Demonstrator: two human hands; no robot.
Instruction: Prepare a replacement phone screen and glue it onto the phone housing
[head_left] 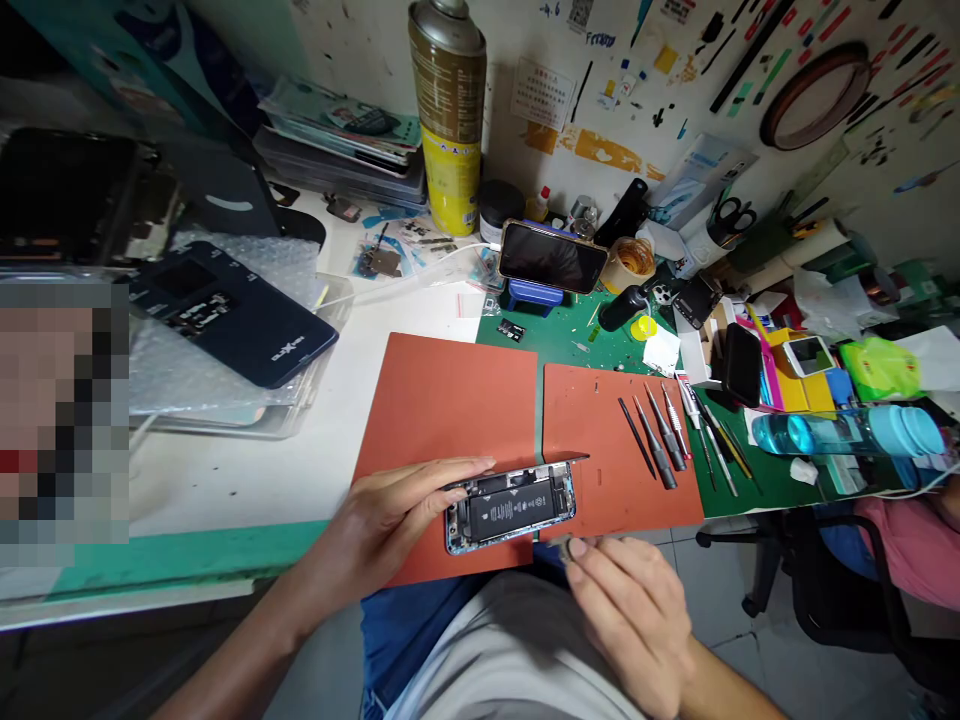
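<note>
Cluttered bench, red mats (450, 400) | left hand (390, 515) fingers flat, pinning opened phone (511, 505) | right hand (634, 610) pinching small tool (559, 541)

Opened phone (512, 506): laid flat, insides up, long axis roughly left-right, slightly tilted. Screen removed; a black rectangular battery is seen filling most of the blue-edged frame, with small boards and connectors at the left end. It is placed at the near edge of the orange mat (450, 420), across the seam to the second orange mat (607, 440). The top-left edge is covered and steadied by the left hand (390, 520), fingers extended over it. A thin metal tool (562, 541) is pinched in the right hand (630, 610) just beside the lower right corner; contact cannot be confirmed.
</note>
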